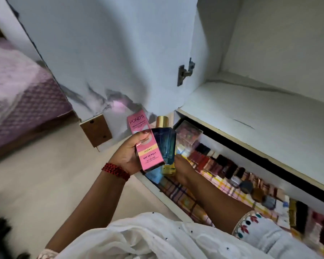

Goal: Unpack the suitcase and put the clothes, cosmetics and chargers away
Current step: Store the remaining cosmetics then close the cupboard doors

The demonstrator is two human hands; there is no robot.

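Note:
My left hand (pixel 128 156) grips a pink cream box (pixel 147 146) and a blue perfume bottle with a gold cap (pixel 166 144) together, above the near left corner of an open drawer (pixel 269 159). My right hand (pixel 182 171) reaches into that corner, its fingers hidden behind the perfume bottle next to a small yellow-gold item (pixel 168 169). Whether it holds anything cannot be told. A row of several lipsticks and small cosmetics (pixel 223 165) lies along the drawer's back on a checked liner (pixel 178 193).
The white cupboard door (pixel 120 53) stands open on the left with its hinge (pixel 185 71) showing. A bare white shelf (pixel 260 109) sits above the drawer. A bed with a purple cover (pixel 21 98) is far left, with pale floor (pixel 45 184) between.

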